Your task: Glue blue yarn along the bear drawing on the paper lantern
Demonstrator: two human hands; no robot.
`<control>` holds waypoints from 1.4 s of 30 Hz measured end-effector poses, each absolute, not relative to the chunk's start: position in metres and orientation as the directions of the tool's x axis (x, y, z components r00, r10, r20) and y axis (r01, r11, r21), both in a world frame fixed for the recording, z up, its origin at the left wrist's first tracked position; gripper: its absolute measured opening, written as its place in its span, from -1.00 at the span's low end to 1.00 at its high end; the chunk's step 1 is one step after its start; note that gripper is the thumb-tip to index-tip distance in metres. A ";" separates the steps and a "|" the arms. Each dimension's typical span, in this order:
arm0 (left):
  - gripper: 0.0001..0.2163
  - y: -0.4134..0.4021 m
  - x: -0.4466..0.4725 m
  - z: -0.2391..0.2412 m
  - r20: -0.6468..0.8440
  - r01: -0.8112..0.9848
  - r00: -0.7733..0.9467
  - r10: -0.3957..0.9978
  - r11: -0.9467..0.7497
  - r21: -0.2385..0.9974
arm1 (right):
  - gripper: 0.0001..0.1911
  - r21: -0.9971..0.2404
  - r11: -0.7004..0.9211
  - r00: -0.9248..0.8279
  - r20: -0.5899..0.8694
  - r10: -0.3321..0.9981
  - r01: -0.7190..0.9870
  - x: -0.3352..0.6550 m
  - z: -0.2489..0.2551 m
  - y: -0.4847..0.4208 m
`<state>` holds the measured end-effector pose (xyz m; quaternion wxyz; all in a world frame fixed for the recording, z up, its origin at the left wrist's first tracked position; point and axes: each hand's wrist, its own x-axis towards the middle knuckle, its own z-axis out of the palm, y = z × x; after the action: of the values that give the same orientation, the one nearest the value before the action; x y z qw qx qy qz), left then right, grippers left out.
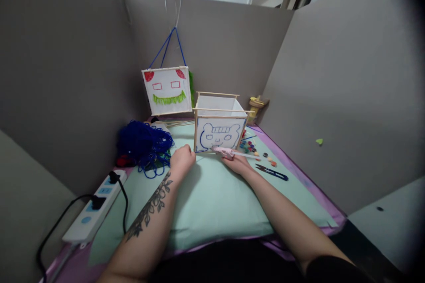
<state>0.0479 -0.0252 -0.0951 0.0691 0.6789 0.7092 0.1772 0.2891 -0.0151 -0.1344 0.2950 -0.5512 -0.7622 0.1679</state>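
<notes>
One box (221, 128), open-topped, white panels, edged with pale sticks (224, 110), the top pair overshooting the corners. Front panel: a blue-line drawing (227, 138) of a round-eared face, square-ish eyes, small nose, curved mouth, barred strip on the brow; outline thicker and darker at left. Position: upright on the green cover (219, 203), ahead of and between the two hands.

One glue gun (226, 153), pink and white, white stick (247, 155) jutting out rightward; grasped in the right hand (237, 163), nozzle at the lower edge of the front panel, contact unclear.

One left hand (183, 160), fingers curled, just beside the box's lower left corner; whether it pinches anything cannot be told.
</notes>
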 end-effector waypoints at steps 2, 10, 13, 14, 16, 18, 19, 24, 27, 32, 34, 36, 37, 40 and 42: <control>-0.80 -0.025 0.048 -0.095 0.136 0.939 -0.070 0.988 0.019 0.344 | -0.58 -0.577 0.326 -0.213 0.257 0.943 0.749 0.291 -0.135 -0.014; -0.79 -0.025 0.049 -0.095 0.135 0.940 -0.066 0.989 0.016 0.342 | -0.55 -0.578 0.366 -0.258 0.263 0.930 0.729 0.294 -0.134 -0.014; -0.79 -0.025 0.049 -0.095 0.133 0.940 -0.063 0.989 0.014 0.342 | -0.55 -0.581 0.363 -0.247 0.271 0.930 0.728 0.296 -0.135 -0.015; -0.79 -0.025 0.049 -0.095 0.131 0.940 -0.062 0.989 0.014 0.341 | -0.55 -0.583 0.356 -0.239 0.271 0.933 0.730 0.297 -0.136 -0.015; -0.79 -0.025 0.049 -0.095 0.127 0.942 -0.062 0.990 0.016 0.336 | -0.55 -0.590 0.348 -0.228 0.269 0.936 0.729 0.298 -0.136 -0.016; -0.78 -0.026 0.049 -0.094 0.122 0.944 -0.064 0.990 0.021 0.330 | -0.55 -0.593 0.362 -0.241 0.276 0.931 0.719 0.299 -0.135 -0.017; -0.78 -0.026 0.049 -0.094 0.118 0.945 -0.066 0.991 0.024 0.327 | -0.54 -0.593 0.376 -0.253 0.282 0.925 0.712 0.299 -0.134 -0.018; -0.78 -0.026 0.050 -0.093 0.110 0.945 -0.068 0.992 0.029 0.325 | -0.52 -0.588 0.426 -0.294 0.310 0.904 0.688 0.301 -0.130 -0.021; -0.78 -0.026 0.050 -0.093 0.118 0.944 -0.060 0.991 0.018 0.331 | -0.54 -0.599 0.414 -0.282 0.305 0.909 0.686 0.303 -0.130 -0.022; -0.79 -0.027 0.050 -0.093 0.114 0.942 -0.054 0.992 0.013 0.335 | -0.56 -0.613 0.379 -0.250 0.289 0.924 0.693 0.306 -0.130 -0.024; -0.79 -0.027 0.050 -0.093 0.117 0.942 -0.051 0.992 0.009 0.334 | -0.57 -0.612 0.369 -0.238 0.287 0.928 0.699 0.308 -0.129 -0.025; -0.78 -0.027 0.050 -0.093 0.117 0.943 -0.047 0.992 0.006 0.332 | -0.57 -0.606 0.365 -0.230 0.291 0.929 0.707 0.309 -0.129 -0.026; -0.78 -0.027 0.050 -0.093 0.117 0.944 -0.046 0.992 0.005 0.330 | -0.57 -0.601 0.360 -0.223 0.292 0.930 0.713 0.310 -0.129 -0.027; -0.77 -0.027 0.050 -0.094 0.120 0.944 -0.047 0.992 0.004 0.329 | -0.56 -0.584 0.316 -0.188 0.270 0.944 0.748 0.312 -0.129 -0.028; -0.78 -0.026 0.050 -0.095 0.131 0.944 -0.045 0.990 -0.001 0.330 | -0.55 -0.567 0.263 -0.154 0.234 0.960 0.780 0.313 -0.129 -0.028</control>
<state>0.0499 -0.0263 -0.0948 0.0699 0.6874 0.7035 0.1666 0.3129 -0.0281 -0.1288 0.2828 -0.5858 -0.7427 0.1588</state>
